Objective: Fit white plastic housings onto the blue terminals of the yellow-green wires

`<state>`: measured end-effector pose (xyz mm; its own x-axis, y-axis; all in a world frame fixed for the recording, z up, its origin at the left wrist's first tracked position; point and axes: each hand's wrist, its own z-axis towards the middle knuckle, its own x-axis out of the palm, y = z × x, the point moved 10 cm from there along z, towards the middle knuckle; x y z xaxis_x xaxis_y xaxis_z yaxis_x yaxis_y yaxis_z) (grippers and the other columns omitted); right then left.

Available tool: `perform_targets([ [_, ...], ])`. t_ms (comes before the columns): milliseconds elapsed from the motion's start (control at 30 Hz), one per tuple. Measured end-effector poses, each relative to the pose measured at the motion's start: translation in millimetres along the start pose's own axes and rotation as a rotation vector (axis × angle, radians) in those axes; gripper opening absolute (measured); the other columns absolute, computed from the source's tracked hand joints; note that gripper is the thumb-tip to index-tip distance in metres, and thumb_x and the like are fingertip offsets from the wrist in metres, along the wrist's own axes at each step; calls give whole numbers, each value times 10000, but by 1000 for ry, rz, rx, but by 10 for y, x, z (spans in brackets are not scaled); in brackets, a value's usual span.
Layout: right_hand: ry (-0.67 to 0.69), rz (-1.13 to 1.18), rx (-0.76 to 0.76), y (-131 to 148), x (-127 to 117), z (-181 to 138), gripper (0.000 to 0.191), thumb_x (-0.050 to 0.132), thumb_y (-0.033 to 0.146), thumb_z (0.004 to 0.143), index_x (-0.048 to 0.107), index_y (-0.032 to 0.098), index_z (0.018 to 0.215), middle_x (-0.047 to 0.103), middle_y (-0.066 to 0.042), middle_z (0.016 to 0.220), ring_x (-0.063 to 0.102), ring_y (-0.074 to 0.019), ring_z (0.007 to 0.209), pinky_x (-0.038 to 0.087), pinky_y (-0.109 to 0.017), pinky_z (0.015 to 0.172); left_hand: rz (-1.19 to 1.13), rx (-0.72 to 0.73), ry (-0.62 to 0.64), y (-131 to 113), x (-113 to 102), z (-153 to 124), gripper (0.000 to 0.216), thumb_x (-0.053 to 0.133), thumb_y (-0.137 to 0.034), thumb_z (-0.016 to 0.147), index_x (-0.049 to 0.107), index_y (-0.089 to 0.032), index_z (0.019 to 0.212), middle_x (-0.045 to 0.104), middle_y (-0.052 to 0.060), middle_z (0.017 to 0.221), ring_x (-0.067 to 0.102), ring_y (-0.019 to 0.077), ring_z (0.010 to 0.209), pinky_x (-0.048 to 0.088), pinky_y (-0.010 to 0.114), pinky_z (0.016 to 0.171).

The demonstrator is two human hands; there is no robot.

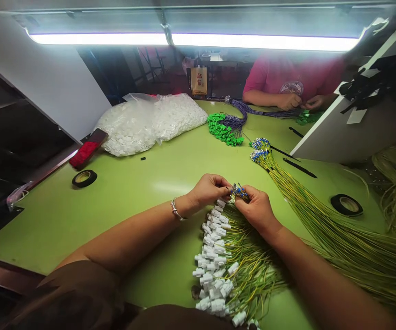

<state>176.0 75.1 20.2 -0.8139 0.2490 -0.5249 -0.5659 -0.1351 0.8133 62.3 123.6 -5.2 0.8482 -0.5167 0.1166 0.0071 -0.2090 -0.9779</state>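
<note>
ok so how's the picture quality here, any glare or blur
Head view: the tube light blows out white and leaves a pale sheen on the green table; the far person is smeared; edges bow from the wide lens; the left hand and right hand, pinching the wire ends, are sharp.

— What's up top?
— A small cluster of blue-tipped wire ends, bunched, raised off the bench.
— And their yellow-green wires?
— Fanning down beside a heap of white connectors.
</note>
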Motion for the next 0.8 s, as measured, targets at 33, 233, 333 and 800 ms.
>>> perform_targets([
  [33,1,32,20,-27,-19,24,162,549,247,675,458,178,560,375,61,523,332,-82,511,267,-214,484,31,12,0,-24,-9,8,182,715,-233,677,627,-80,722,625,24,581,570,82,516,465,205,545],
  [233,-198,114,190,-437,-361,215,238,544,371,727,528,169,602,444,45,529,385,-99,505,307,-230,508,615,247,-81,-228,-94,74,83,625,-160,716,675,-128,774,665,35,722,591,111,646,491,242,652],
  [333,-248,-97,153,-484,-458,276,250,537,367,726,511,176,566,419,44,518,366,-104,520,278,-235,507,911,542,-45,-422,149,33,193,555,-161,786,694,-166,920,666,84,1007,599,175,957,459,330,907],
  [800,117,-857,206,-258,-188,153,361,465,475,835,561,194,1040,660,-100,961,636,-231,849,442,-310,697,1364,548,495,-176,841,-888,455,412,-440,890,617,-129,1152,560,166,1243,520,281,1133,407,428,1004],
])
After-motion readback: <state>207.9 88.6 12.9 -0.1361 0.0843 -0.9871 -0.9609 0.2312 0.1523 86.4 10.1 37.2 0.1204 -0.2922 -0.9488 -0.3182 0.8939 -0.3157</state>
